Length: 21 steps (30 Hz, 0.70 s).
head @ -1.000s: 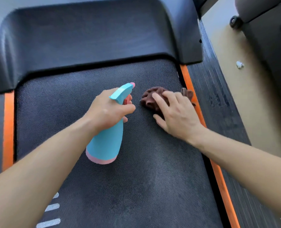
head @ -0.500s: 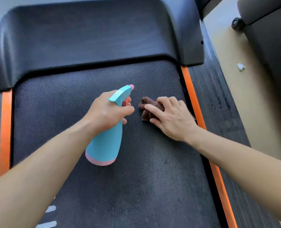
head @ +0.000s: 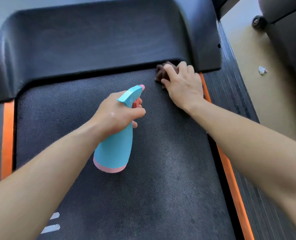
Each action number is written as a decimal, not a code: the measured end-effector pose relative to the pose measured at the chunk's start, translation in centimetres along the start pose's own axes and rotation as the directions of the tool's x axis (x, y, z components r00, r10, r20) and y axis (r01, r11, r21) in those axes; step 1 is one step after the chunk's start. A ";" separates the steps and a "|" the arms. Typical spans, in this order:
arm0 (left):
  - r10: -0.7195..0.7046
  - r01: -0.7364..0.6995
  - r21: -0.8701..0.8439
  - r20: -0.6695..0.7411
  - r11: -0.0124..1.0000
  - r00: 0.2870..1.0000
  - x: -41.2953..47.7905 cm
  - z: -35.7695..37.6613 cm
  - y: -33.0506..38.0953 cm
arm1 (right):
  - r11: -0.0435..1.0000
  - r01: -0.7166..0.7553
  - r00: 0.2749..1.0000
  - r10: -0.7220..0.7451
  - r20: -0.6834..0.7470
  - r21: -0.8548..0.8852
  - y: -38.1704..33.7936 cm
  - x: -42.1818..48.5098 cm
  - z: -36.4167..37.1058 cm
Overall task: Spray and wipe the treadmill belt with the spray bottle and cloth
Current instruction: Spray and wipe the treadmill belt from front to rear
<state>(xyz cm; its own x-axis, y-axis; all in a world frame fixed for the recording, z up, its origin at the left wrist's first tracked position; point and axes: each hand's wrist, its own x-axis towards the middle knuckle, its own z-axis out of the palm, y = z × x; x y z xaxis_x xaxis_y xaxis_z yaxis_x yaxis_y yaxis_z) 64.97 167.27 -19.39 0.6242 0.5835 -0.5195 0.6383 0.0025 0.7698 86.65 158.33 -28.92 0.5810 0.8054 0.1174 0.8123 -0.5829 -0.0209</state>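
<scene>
— Gripping what is the left hand [head: 116,113] seen?
— The blue spray bottle [head: 115,146] is held by its neck, with fingers curled round it and the pink trigger reached by them. It is kept tilted over the treadmill belt [head: 161,179], pink base toward the camera and nozzle pointed away.
— And the right hand [head: 185,85]?
— Its fingers are bent over the brown cloth [head: 161,73], which is bunched and pressed down at the belt's far right corner, just beside the dark motor cover [head: 100,40] and near the orange side strip [head: 230,179].
— What else can be made out?
— A white scrap [head: 262,70] is seen on the tan floor [head: 244,54] to the right, well apart from a small black wheel [head: 257,21].
</scene>
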 end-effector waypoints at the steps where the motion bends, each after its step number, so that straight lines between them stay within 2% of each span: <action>1: 0.010 -0.010 -0.016 0.011 1.000 1.000 0.0 -0.2 0.0 | 1.000 0.018 1.000 -0.017 -0.008 0.012 0.1 -2.1 -0.2; 5: 0.005 -0.004 -0.019 0.021 1.000 1.000 0.0 -0.3 -0.3 | 0.988 0.155 0.988 -0.155 0.022 0.010 1.3 -11.7 -0.9; 10: -0.020 0.018 0.039 0.041 0.999 0.999 0.1 0.4 -0.3 | 0.957 0.288 0.958 -0.288 -0.008 -0.040 2.0 -10.1 -0.1; 12: -0.021 0.019 0.046 0.046 0.999 0.999 0.1 0.6 -0.5 | 0.971 0.235 0.971 -0.237 -0.031 -0.053 1.7 -7.2 0.4; 14: -0.024 0.022 0.044 0.041 0.999 0.999 0.2 0.7 -0.6 | 0.993 0.110 0.993 -0.111 -0.046 -0.040 1.0 -3.4 0.4; 17: -0.026 0.024 0.037 0.039 0.999 0.999 0.2 0.7 -0.8 | 0.999 -0.036 0.999 0.036 0.025 0.001 -0.2 0.6 -0.1; 21: -0.025 0.025 -0.006 0.055 1.000 0.998 -0.5 0.7 -0.8 | 1.000 0.026 0.999 -0.026 0.045 -0.002 0.2 -3.4 -0.5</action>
<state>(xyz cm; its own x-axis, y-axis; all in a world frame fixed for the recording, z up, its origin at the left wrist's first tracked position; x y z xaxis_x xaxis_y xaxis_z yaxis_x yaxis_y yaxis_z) 64.44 166.43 -20.02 0.6321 0.5373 -0.5583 0.6511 0.0223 0.7586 84.85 155.43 -28.84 0.5616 0.8242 0.0731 0.8270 -0.5620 -0.0164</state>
